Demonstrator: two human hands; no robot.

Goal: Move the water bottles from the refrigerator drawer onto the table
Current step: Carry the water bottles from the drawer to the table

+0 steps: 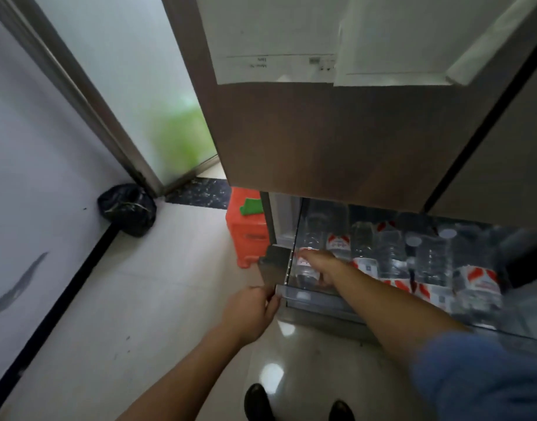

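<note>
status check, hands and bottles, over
Left hand holds drawer corner. Right hand grips leftmost bottle, not yet lifted. Other bottles packed close beside it.

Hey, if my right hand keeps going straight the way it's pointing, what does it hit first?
The right hand meets the leftmost water bottle in the drawer first. Its fingers seem to curl round that bottle, though blur leaves the contact uncertain.

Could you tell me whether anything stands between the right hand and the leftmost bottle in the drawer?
Nothing visible does: the right hand grips the bottle inside the drawer, above its front wall. The left hand holds the drawer's corner, off to the side.
</note>
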